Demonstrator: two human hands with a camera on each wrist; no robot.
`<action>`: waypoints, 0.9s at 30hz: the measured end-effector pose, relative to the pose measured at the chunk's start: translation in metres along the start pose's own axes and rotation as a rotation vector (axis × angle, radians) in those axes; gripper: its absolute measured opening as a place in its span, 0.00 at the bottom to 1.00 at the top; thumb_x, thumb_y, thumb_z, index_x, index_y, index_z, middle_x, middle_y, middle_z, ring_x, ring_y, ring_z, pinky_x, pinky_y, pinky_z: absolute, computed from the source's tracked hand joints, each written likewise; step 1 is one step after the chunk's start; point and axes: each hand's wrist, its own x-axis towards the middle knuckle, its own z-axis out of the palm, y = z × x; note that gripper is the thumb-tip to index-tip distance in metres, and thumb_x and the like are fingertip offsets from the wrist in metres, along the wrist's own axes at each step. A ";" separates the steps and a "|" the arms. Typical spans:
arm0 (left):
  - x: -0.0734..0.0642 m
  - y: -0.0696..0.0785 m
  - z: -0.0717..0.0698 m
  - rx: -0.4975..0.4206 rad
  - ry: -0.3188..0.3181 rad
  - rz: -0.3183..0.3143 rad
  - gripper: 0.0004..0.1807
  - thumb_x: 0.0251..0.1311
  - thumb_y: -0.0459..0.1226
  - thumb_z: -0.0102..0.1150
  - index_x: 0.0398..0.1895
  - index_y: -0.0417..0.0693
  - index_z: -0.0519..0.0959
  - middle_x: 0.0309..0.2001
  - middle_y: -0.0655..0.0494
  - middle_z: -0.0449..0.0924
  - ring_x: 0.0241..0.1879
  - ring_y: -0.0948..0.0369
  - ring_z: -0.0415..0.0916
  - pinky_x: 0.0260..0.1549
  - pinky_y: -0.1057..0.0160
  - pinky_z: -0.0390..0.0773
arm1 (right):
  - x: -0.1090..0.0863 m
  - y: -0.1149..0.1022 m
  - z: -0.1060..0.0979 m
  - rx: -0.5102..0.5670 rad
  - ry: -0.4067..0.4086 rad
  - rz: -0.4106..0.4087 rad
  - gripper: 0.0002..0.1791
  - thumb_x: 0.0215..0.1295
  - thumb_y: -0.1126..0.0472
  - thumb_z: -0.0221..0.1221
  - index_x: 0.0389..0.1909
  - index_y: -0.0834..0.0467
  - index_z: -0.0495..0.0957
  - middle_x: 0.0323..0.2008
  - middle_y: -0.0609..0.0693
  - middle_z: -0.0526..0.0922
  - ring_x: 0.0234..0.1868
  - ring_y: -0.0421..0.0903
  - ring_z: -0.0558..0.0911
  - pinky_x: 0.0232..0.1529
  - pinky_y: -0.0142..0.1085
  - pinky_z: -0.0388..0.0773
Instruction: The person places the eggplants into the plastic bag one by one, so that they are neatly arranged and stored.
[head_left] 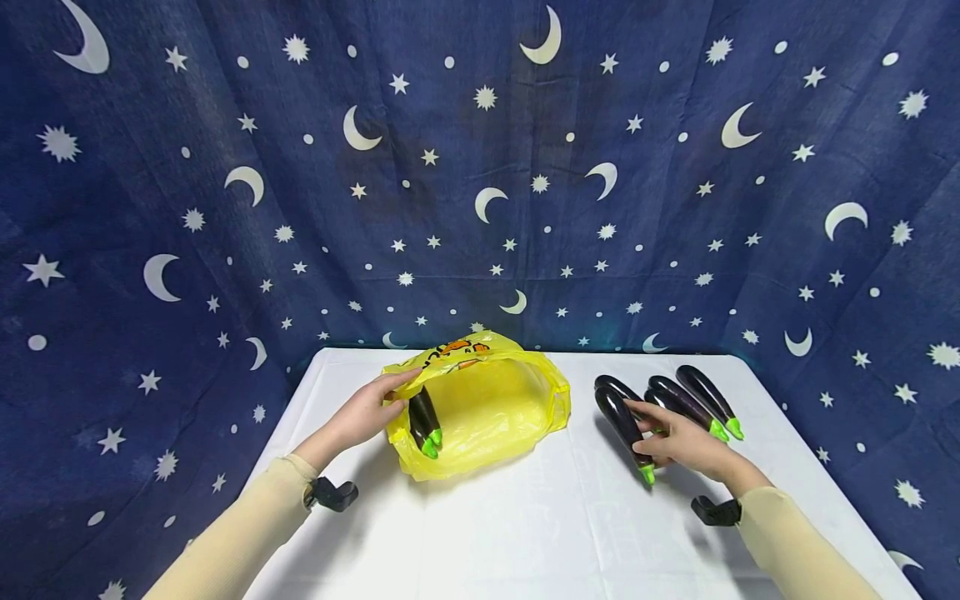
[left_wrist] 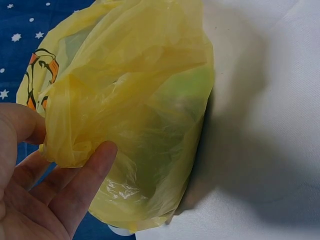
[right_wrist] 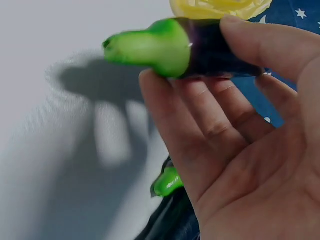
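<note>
A yellow plastic bag (head_left: pixel 487 408) lies on its side with its mouth facing me. Two eggplants (head_left: pixel 424 415) with green stems show inside it at the left. My left hand (head_left: pixel 369 410) grips the bag's left rim; in the left wrist view its fingers (left_wrist: pixel 95 175) and thumb hold the crumpled film. To the right, my right hand (head_left: pixel 678 442) holds a dark eggplant (head_left: pixel 624 429) between thumb and fingers. The right wrist view shows this eggplant's green stem end (right_wrist: pixel 150 47) raised off the cloth, casting a shadow.
Several more eggplants (head_left: pixel 705 392) lie grouped on the right of the white table (head_left: pixel 517 533), just beyond my right hand. A dark blue curtain (head_left: pixel 480 167) with moons and stars stands behind the table and along both sides. Black straps (head_left: pixel 330 493) sit on both wrists.
</note>
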 end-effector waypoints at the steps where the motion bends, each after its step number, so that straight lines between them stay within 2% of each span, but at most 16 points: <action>1: 0.000 0.000 0.000 -0.001 0.000 -0.001 0.32 0.69 0.29 0.55 0.76 0.49 0.68 0.72 0.50 0.69 0.62 0.50 0.72 0.62 0.45 0.73 | 0.001 0.000 0.001 0.023 -0.003 0.000 0.47 0.68 0.62 0.66 0.82 0.57 0.52 0.61 0.68 0.70 0.41 0.50 0.84 0.37 0.42 0.84; 4: 0.000 0.000 0.000 -0.006 0.000 -0.001 0.31 0.69 0.29 0.55 0.76 0.49 0.68 0.72 0.51 0.69 0.61 0.50 0.72 0.61 0.46 0.73 | 0.002 0.000 0.003 0.069 -0.013 0.000 0.47 0.69 0.62 0.65 0.82 0.58 0.49 0.61 0.69 0.71 0.47 0.55 0.85 0.42 0.47 0.85; 7: 0.000 0.000 0.000 -0.007 -0.001 -0.001 0.32 0.69 0.29 0.55 0.76 0.50 0.68 0.72 0.51 0.69 0.62 0.51 0.72 0.61 0.46 0.73 | 0.004 0.000 0.006 0.094 -0.022 -0.006 0.47 0.69 0.62 0.65 0.82 0.57 0.49 0.61 0.68 0.73 0.49 0.57 0.85 0.45 0.50 0.85; 11: 0.001 0.000 0.000 -0.002 0.001 -0.005 0.32 0.69 0.29 0.55 0.76 0.50 0.68 0.72 0.51 0.69 0.63 0.51 0.72 0.62 0.46 0.73 | 0.008 0.000 0.011 0.129 -0.030 -0.019 0.47 0.69 0.62 0.64 0.82 0.56 0.49 0.60 0.66 0.74 0.50 0.56 0.85 0.47 0.51 0.84; 22: 0.000 -0.001 -0.001 0.004 0.003 0.000 0.32 0.69 0.29 0.55 0.76 0.52 0.69 0.72 0.51 0.70 0.64 0.51 0.72 0.62 0.46 0.73 | 0.021 -0.004 0.028 0.311 -0.094 -0.027 0.46 0.72 0.65 0.61 0.83 0.52 0.46 0.58 0.57 0.77 0.51 0.51 0.82 0.53 0.53 0.82; 27: 0.000 -0.001 0.000 0.010 0.004 0.003 0.32 0.69 0.29 0.55 0.76 0.52 0.68 0.72 0.51 0.69 0.64 0.50 0.71 0.62 0.45 0.73 | 0.028 -0.007 0.035 0.367 -0.119 -0.038 0.45 0.73 0.66 0.58 0.83 0.52 0.45 0.64 0.59 0.74 0.54 0.50 0.82 0.54 0.51 0.81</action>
